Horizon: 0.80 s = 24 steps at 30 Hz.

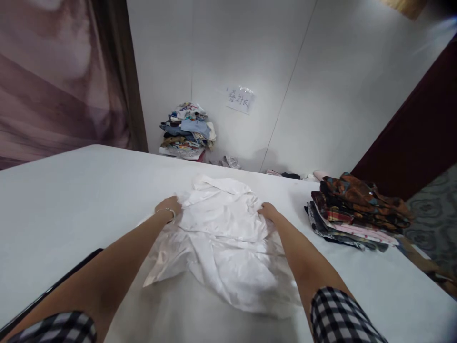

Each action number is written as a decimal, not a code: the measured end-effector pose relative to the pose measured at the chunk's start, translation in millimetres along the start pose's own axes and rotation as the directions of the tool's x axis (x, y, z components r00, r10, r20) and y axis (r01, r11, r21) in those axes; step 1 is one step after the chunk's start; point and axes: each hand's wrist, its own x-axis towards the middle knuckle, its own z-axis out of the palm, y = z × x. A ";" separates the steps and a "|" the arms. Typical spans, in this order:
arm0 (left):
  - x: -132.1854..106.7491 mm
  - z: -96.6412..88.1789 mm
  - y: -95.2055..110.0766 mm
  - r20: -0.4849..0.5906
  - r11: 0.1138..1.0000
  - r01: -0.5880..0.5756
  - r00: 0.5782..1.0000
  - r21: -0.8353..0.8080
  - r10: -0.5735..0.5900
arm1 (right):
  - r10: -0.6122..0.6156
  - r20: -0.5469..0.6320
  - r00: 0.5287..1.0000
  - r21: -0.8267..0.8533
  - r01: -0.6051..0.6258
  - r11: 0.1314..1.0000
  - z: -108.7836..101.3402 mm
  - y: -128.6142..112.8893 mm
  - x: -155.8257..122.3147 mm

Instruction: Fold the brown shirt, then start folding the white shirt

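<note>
A rumpled, shiny white shirt [224, 214] lies loosely spread on the white table, its creased lower part reaching toward me. At its left side, my left hand [170, 206], with a bracelet on the wrist, is closed on the fabric. Opposite, my right hand [268, 211] pinches the shirt's right edge. Both arms stretch forward, and the fingertips are partly buried in the cloth.
On the table's right stands a stack of folded patterned clothes [357, 214]. Beyond the far edge of the table [89, 190] rises a tall clothes pile [189, 131] against the wall. A dark, thin-edged object [53, 288] lies beside my left forearm.
</note>
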 end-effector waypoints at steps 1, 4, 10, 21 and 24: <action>4.1 -4.2 3.4 0.003 1.000 -0.020 1.000 -0.008 0.020 | -0.012 -0.035 0.999 0.033 0.013 0.999 -2.3 -5.2 4.6; 20.6 -29.0 10.3 -0.074 0.999 -0.018 0.997 -0.031 0.016 | -0.007 -0.192 0.981 0.139 0.035 0.990 -19.4 -18.5 21.1; 42.8 -65.6 8.3 -0.213 0.992 0.034 0.975 -0.123 -0.060 | -0.002 -0.273 0.962 0.323 0.094 0.942 -39.4 -25.1 29.9; -84.0 1.2 -45.8 0.087 0.804 -0.592 0.799 -0.067 0.595 | -0.095 -0.136 0.986 0.203 0.121 0.972 -54.3 84.6 -98.6; -127.5 10.4 -56.4 0.154 0.731 -0.682 0.720 -0.023 0.676 | -0.195 -0.210 0.958 0.136 0.226 0.965 -59.4 103.7 -158.9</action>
